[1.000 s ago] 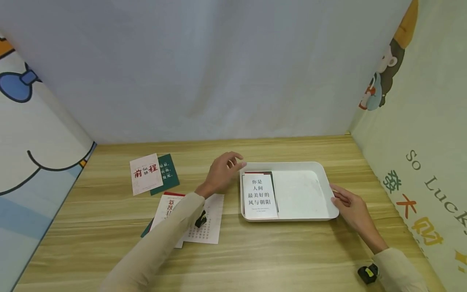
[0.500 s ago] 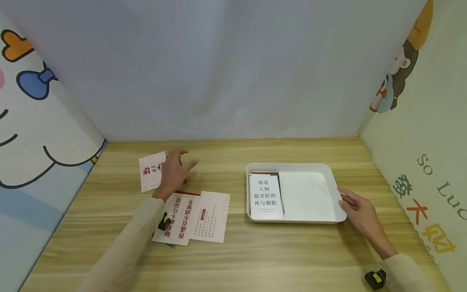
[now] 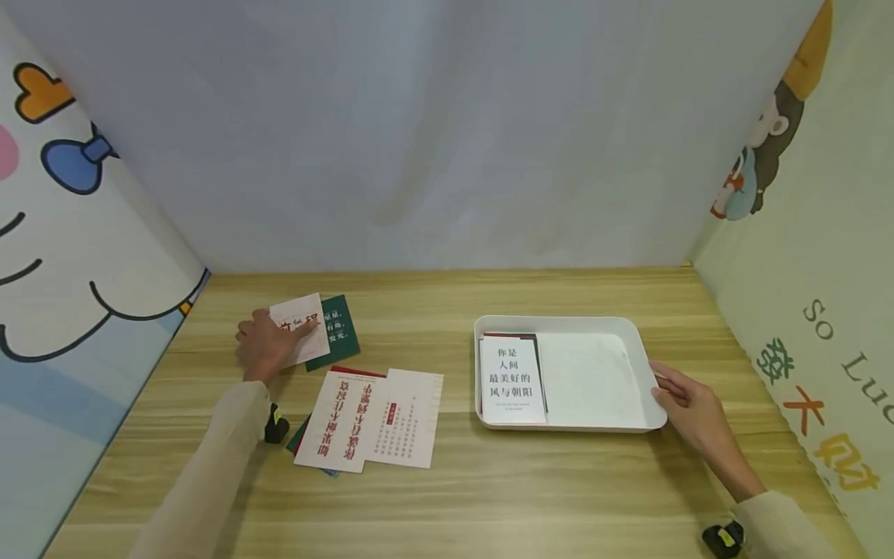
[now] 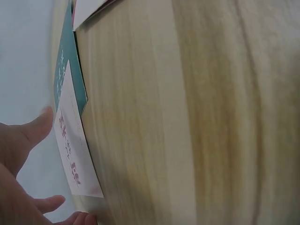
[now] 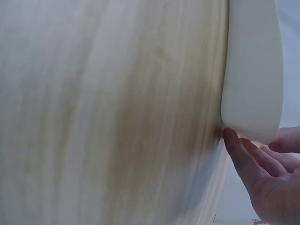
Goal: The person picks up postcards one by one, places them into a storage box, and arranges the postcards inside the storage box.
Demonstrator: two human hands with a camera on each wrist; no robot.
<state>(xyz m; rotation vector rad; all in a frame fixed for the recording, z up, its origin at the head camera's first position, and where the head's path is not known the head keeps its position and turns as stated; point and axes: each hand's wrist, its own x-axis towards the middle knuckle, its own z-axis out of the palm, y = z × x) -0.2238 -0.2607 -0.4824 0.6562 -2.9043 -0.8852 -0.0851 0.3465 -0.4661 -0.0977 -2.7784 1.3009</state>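
My left hand (image 3: pixel 267 341) is at the left end of a pale card (image 3: pixel 307 355) with red characters, its thumb over the card and its fingers beyond the left edge. In the left wrist view thumb and fingers stand apart, the card (image 4: pixel 75 140) showing past them. That card overlaps a dark green card (image 3: pixel 340 330) with white writing. My right hand (image 3: pixel 694 407) holds the right end of a white tray (image 3: pixel 594 373), thumb at the rim and fingers against the outer wall (image 5: pixel 251 70). A stack of cards, topped by a white card (image 3: pixel 513 380) with black characters, lies in the tray's left part.
Nearer the front lies a group of overlapping cards: a white card with large red characters (image 3: pixel 340 423), a card with small print (image 3: pixel 405 419), and green and blue corners underneath. A grey curtain (image 3: pixel 447 155) hangs behind the table (image 3: pixel 489 497), with printed panels at both sides.
My left hand has moved left from beside the tray, across the green card, to the pale card's left end. My right hand stays on the tray. The head view has shifted slightly.
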